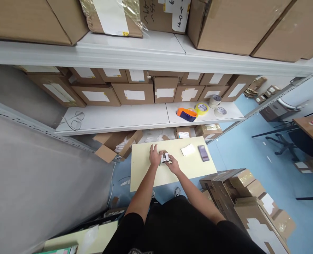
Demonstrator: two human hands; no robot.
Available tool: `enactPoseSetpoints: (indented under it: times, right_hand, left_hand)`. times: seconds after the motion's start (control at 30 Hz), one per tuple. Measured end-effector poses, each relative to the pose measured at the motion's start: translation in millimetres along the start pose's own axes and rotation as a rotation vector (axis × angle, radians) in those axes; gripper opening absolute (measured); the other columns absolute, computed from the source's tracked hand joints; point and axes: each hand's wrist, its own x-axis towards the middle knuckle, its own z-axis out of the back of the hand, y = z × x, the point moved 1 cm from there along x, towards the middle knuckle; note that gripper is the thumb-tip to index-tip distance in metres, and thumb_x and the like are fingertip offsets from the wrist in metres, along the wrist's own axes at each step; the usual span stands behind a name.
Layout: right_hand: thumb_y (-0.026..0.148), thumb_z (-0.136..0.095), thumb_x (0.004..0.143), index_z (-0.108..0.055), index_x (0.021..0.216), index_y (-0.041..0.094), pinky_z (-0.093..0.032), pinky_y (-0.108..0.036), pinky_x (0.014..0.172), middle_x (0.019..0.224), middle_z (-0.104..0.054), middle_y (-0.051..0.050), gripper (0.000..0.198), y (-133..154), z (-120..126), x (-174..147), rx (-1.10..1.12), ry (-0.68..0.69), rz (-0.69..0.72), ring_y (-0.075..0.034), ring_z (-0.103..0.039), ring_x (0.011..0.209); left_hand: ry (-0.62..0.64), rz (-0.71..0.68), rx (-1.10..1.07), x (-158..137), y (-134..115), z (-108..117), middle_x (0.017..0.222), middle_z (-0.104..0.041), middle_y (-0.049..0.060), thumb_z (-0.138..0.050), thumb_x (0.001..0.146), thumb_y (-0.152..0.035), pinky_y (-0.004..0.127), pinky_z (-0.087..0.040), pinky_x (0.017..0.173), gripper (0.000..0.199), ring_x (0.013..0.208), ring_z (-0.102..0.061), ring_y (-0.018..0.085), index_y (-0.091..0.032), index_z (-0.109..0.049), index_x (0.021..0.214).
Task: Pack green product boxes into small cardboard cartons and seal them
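Note:
A small black-and-white box (164, 158) is on the pale yellow tabletop (146, 173), between my two hands. My right hand (173, 164) grips the box from its right side, with fingers bent around the edge. My left hand (154, 156) is at the box's left; its fingers are stretched out and apart, and the thumb reaches to the box. Whether that thumb presses on the box is too small to tell. Farther right lie a white slip or pad (188, 150) and a pixelated dark purple rectangular item (203, 153).
Ahead, a white shelf (124, 118) carries cartons, glasses (77, 120), an orange-and-blue tape dispenser (187, 114) and tape rolls (201, 108). An open carton (111, 146) stands left of the table. Stacked cartons (252, 197) are at the right; a grey wall (40, 176) borders the left.

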Motion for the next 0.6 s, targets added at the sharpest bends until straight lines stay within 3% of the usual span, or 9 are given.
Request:
enactPoseSetpoints:
  times: [0.07,0.13,0.2,0.27,0.5,0.6]
  right_hand:
    - [0.022,-0.069,0.074,-0.061,0.130,0.028,-0.059,-0.046,0.095,0.122,-0.074,-0.005,0.057,8,-4,0,-0.079,-0.018,0.014,-0.026,-0.073,0.106]
    - [0.020,-0.068,0.076,-0.060,0.133,0.026,-0.057,-0.045,0.099,0.123,-0.073,-0.007,0.058,14,-10,-1,-0.182,-0.051,0.035,-0.027,-0.072,0.109]
    - [0.021,-0.066,0.080,-0.059,0.135,0.024,-0.054,-0.045,0.102,0.127,-0.071,-0.011,0.056,19,-15,-2,-0.293,-0.103,0.038,-0.029,-0.070,0.112]
    - [0.021,-0.064,0.084,-0.058,0.135,0.023,-0.053,-0.044,0.101,0.129,-0.069,-0.013,0.052,20,-20,-3,-0.366,-0.142,0.025,-0.030,-0.069,0.113]
    - [0.018,-0.049,0.092,-0.053,0.144,0.023,-0.053,-0.037,0.095,0.101,-0.077,-0.008,0.052,11,-8,-3,-0.280,-0.229,-0.022,-0.025,-0.072,0.099]
    - [0.015,-0.045,0.090,-0.060,0.139,0.021,-0.052,-0.036,0.100,0.114,-0.075,-0.008,0.051,6,2,-6,-0.274,-0.271,0.077,-0.023,-0.069,0.109]
  left_hand:
    - [0.009,-0.052,0.100,-4,0,-1,0.161,-0.045,0.013,-0.070,0.086,-0.024,0.046,-0.039,0.118,0.037,0.141,-0.048,0.035,-0.022,-0.074,0.123]
    - [0.129,-0.120,0.133,-7,1,-1,0.144,-0.062,0.012,-0.065,0.088,-0.023,0.047,-0.041,0.117,0.023,0.133,-0.056,0.033,-0.023,-0.081,0.105]
    - [0.271,-0.185,0.082,-9,5,1,0.126,-0.074,0.009,-0.065,0.087,-0.023,0.044,-0.043,0.116,0.023,0.123,-0.063,0.029,-0.026,-0.082,0.103]
    - [0.337,-0.206,0.023,-10,10,4,0.120,-0.077,0.006,-0.068,0.084,-0.022,0.043,-0.043,0.116,0.030,0.118,-0.066,0.026,-0.028,-0.080,0.110]
    - [0.399,-0.054,-0.327,-8,29,10,0.117,-0.079,0.009,-0.068,0.076,-0.022,0.046,-0.047,0.114,0.031,0.118,-0.069,0.027,-0.021,-0.081,0.105]
    - [0.454,-0.094,-0.401,-10,39,10,0.120,-0.078,0.009,-0.067,0.072,-0.020,0.050,-0.041,0.119,0.039,0.128,-0.064,0.029,-0.019,-0.079,0.110]
